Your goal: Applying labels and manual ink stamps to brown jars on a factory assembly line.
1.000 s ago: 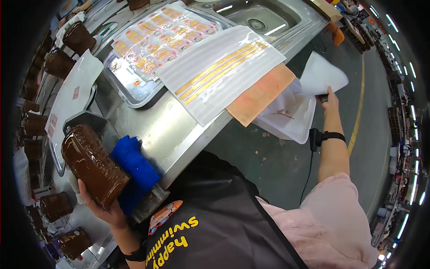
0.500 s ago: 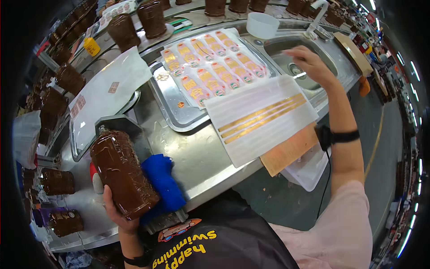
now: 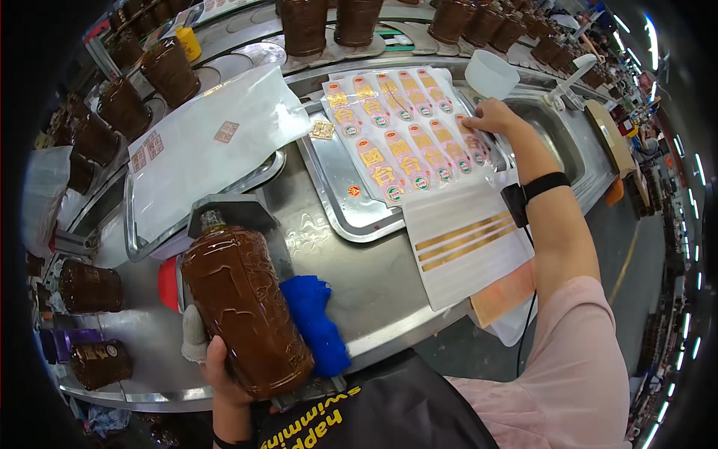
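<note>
Here, near the counter edge [image 3: 396,331], the brown bottle [image 3: 247,310] is clasped by the left hand [image 3: 224,373]; past open steel [image 3: 366,288], the label sheet [image 3: 400,138] on the tray [image 3: 366,236] is reached by the right hand [image 3: 493,118], its pinch unclear.

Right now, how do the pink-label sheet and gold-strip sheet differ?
The pink-label sheet carries two rows of labels; the gold-strip sheet has three long strips. The pink-label sheet lies in a metal tray; the gold-strip sheet partly covers an orange sheet. Both have whitish backing.

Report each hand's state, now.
Left hand: holding a glossy brown rectangular bottle.
Right hand: at the white sheet of gold-pink labels; grip cannot be told.
</note>
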`<action>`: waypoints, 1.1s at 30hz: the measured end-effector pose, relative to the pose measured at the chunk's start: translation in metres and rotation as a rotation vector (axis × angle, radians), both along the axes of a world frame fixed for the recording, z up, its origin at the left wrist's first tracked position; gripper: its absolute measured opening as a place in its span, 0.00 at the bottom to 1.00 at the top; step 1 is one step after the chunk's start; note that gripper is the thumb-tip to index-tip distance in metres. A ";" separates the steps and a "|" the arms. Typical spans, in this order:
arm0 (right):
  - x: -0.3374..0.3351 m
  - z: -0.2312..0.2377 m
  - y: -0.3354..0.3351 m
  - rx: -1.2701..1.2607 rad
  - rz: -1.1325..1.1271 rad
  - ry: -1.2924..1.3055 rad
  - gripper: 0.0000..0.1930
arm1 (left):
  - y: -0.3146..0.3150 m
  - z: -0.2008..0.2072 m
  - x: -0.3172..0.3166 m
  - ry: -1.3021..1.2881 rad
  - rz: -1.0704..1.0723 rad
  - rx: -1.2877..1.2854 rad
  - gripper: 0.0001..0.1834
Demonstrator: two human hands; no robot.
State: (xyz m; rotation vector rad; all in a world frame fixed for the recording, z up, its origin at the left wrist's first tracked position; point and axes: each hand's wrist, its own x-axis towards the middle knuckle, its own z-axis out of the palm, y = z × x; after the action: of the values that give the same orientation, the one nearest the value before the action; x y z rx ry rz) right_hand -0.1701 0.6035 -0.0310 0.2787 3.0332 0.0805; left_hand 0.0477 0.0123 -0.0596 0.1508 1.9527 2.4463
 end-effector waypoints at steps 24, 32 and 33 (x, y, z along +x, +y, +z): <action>-0.009 -0.001 0.044 0.300 0.113 0.038 0.19 | 0.004 0.006 -0.017 0.799 -0.011 -0.606 0.43; -0.002 -0.015 0.008 -0.050 -0.120 0.088 0.18 | 0.013 0.027 -0.006 -0.138 -0.159 0.202 0.26; 0.000 -0.013 0.009 0.008 -0.065 0.204 0.16 | 0.013 0.024 -0.007 0.109 -0.164 -0.065 0.24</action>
State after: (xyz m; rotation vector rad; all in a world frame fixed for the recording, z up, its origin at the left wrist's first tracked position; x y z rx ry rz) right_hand -0.1696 0.6125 -0.0439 0.4101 3.2228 0.0626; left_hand 0.0411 0.0257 -0.0359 0.4341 1.9701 2.3142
